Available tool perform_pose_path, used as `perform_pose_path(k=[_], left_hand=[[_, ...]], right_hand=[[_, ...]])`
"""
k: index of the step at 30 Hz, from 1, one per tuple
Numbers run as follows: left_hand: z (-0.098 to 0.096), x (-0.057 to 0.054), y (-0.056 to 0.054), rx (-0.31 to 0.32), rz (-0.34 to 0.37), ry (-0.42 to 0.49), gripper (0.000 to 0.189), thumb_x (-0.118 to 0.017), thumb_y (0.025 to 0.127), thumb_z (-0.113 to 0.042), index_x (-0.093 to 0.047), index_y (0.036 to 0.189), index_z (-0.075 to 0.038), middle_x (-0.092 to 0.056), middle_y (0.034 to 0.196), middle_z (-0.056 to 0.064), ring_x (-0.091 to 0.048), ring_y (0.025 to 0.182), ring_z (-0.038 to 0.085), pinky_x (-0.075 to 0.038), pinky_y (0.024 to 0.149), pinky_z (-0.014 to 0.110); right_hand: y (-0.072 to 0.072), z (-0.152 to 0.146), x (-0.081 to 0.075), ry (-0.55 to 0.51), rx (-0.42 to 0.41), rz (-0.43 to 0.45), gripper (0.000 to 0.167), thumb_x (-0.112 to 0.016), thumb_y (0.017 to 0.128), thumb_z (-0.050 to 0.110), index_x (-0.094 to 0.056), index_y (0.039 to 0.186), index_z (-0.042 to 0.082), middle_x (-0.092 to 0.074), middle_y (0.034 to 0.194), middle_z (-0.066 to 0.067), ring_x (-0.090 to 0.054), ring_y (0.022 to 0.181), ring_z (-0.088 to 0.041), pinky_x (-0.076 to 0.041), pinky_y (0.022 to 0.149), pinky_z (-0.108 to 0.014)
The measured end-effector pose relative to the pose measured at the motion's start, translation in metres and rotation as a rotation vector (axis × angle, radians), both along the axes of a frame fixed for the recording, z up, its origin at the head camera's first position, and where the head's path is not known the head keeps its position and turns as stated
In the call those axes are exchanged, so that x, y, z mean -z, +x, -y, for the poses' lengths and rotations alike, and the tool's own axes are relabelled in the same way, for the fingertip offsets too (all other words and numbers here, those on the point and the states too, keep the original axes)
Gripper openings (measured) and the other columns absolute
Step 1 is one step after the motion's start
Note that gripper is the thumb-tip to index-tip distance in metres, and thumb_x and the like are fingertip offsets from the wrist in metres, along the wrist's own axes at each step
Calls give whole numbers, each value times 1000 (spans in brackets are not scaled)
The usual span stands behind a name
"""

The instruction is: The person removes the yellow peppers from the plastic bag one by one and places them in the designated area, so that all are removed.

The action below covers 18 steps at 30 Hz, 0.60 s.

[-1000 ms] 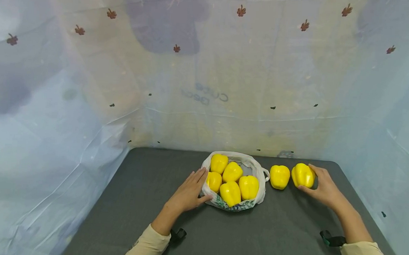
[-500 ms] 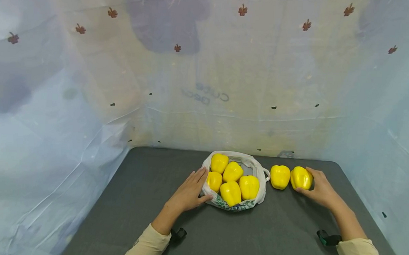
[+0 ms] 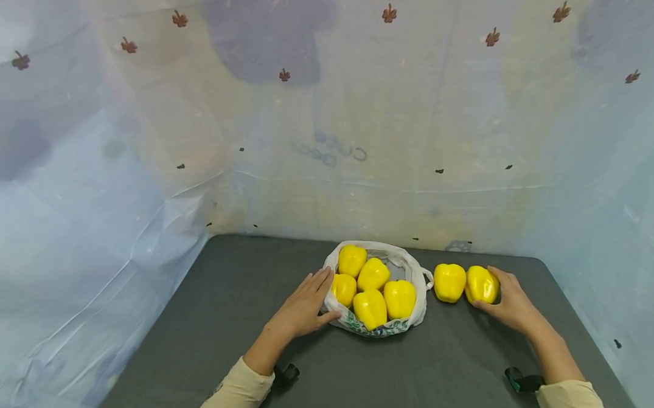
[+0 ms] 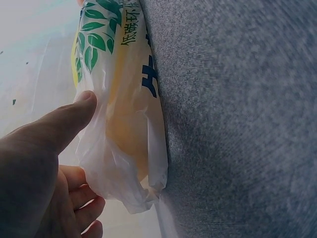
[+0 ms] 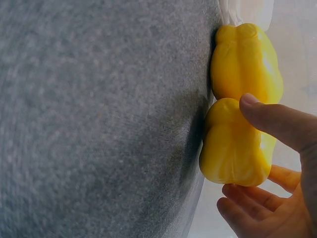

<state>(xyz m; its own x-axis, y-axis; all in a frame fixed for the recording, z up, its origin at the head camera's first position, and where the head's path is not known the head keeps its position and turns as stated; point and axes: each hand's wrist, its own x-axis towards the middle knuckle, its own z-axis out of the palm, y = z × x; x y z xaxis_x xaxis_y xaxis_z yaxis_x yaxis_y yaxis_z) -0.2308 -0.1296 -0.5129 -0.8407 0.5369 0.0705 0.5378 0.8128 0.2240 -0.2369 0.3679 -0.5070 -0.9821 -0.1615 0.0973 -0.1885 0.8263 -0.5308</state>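
Note:
A white plastic bag [image 3: 418, 305] printed with green leaves [image 4: 96, 47] sits on the dark table with its mouth spread wide. Several yellow bell peppers [image 3: 370, 309] lie inside it. My left hand [image 3: 299, 307] rests along the bag's left side, fingers extended and thumb against the plastic. Right of the bag stands one yellow bell pepper [image 3: 449, 283], close by its handle loop. Another bell pepper [image 5: 235, 148] is beside that one, and my right hand [image 3: 511, 302] holds it between thumb and fingers from the right. The right wrist view shows it low at the grey cloth surface.
The grey table [image 3: 396, 383] stretches in front of the bag and both arms. A pale plastic curtain [image 3: 331, 107] with small leaf marks hangs behind the table and along both sides. Black straps [image 3: 524, 380] circle the wrists.
My right hand has brought its bell pepper slightly left and down, close against the neighbouring pepper. The left hand and the bag have stayed in place.

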Motion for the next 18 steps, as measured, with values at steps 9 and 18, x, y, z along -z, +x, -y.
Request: perform_pose_path(k=[9,18], left_hand=[[0,-1,1,1,-4,-2,98,-64,105,-57,-19,171,-1,-16,179,16,-18,165,32,-16,135,50],[-1,-2,0,-10,11,19,98,-67,104,-54,-19,171,-1,-16,179,16,-17,165,32,-16,135,50]], right_hand=[[2,-1,2,-7,-3,11,102,-88,92,19,-21,159,-19,-27,150,-50,-38,130,-67,-44,97,-80],[5,0,-2,-12,3,-14,100,-87,93,19,-22,159,-17,-28,152,-50,-37,131,-65,-45,96,-79]])
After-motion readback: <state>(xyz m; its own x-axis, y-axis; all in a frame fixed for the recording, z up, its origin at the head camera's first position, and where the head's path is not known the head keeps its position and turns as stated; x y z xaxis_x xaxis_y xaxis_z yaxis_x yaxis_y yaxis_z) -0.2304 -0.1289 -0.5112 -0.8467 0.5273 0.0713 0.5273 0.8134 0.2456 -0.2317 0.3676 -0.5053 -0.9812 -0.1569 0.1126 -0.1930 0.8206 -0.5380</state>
